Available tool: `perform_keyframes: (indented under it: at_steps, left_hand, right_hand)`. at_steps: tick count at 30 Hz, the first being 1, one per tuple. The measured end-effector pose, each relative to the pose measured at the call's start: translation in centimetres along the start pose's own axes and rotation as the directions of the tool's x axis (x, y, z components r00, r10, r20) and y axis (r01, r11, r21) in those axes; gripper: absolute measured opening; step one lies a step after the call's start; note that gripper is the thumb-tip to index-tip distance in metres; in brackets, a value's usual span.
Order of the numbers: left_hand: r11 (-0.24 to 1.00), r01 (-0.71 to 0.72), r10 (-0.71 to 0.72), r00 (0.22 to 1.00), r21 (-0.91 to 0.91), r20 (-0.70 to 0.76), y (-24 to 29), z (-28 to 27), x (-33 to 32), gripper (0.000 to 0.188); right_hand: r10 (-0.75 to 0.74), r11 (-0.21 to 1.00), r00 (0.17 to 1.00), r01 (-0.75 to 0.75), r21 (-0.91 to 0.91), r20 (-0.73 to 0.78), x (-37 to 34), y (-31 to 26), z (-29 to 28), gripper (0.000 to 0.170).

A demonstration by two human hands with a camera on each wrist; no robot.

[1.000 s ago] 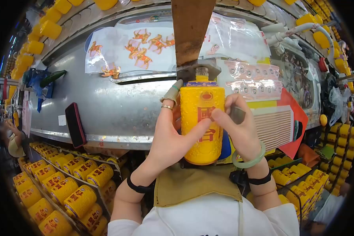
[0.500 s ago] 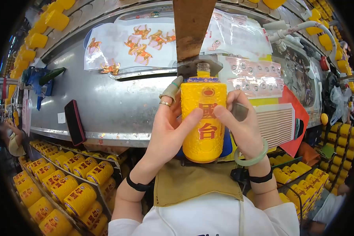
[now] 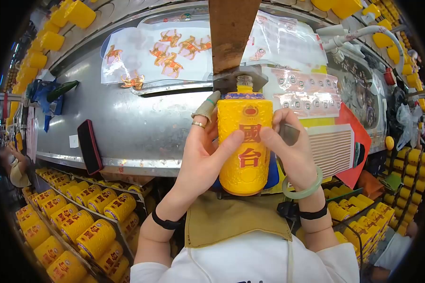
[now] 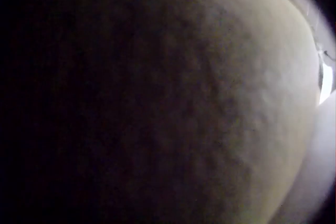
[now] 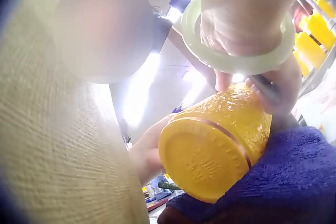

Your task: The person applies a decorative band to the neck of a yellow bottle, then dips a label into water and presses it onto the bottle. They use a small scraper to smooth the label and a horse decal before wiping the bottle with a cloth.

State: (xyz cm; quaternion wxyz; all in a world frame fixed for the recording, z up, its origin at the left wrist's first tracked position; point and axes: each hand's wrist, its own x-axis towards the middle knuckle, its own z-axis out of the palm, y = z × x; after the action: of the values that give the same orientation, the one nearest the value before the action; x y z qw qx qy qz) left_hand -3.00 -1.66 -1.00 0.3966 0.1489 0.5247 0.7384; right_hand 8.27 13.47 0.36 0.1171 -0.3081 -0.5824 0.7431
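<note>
A yellow bottle (image 3: 245,177) with red characters and a clear neck lies with its neck pointing away from the person. My left hand (image 3: 198,160) holds its left side, thumb across the front by the upper character; a cover wraps one finger. On the right side my right hand (image 3: 293,148) grips it, thumb on the front and fingers bent at the edge. In the right wrist view the bottle's embossed base (image 5: 194,155) faces the camera, beside a blue towel (image 5: 283,171). Skin and shadow fill most of the left wrist view.
A brown post (image 3: 231,37) stands just beyond the bottle's neck. Horse-shaped stickers (image 3: 172,66) lie on a white sheet at the left, and label sheets (image 3: 304,92) at the right. A phone (image 3: 89,147) lies near the metal table's front edge. Crates of yellow bottles (image 3: 97,236) flank the person.
The bottle has shifted slightly right and its lower character has come into view. My left thumb has moved up the front. Lately my right thumb has slid a little toward the right edge.
</note>
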Motion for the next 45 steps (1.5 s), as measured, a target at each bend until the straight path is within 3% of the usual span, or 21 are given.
perform_keyframes:
  at_steps: [3,6,9,40,45]
  left_hand:
    - [1.0,0.019,-0.019,1.0,0.002,-0.01,0.3,0.1,0.1,0.077]
    - [0.999,0.032,-0.032,0.999,0.001,-0.027,0.2,0.3,0.0,0.07]
    - [0.999,0.028,-0.029,0.999,-0.022,-0.028,0.2,0.4,-0.1,0.071]
    - [0.999,-0.003,0.001,0.999,-0.043,-0.044,0.2,0.6,0.2,0.077]
    - [0.999,-0.015,0.015,1.0,0.046,-0.009,0.6,1.0,0.0,0.079]
  right_hand:
    - [0.101,0.993,0.995,-0.101,0.066,0.002,-0.1,-0.9,0.0,0.027]
    - [0.106,0.993,0.994,-0.106,0.049,0.013,-0.1,-0.6,-0.3,0.027]
    - [-0.02,1.0,0.999,0.02,-0.002,0.025,-0.1,0.1,-0.3,0.029]
    - [-0.006,0.996,1.0,0.008,-0.085,0.027,0.3,-0.2,-0.4,0.033]
    - [-0.013,0.992,0.999,0.019,-0.121,0.05,0.7,-1.2,-0.5,0.032]
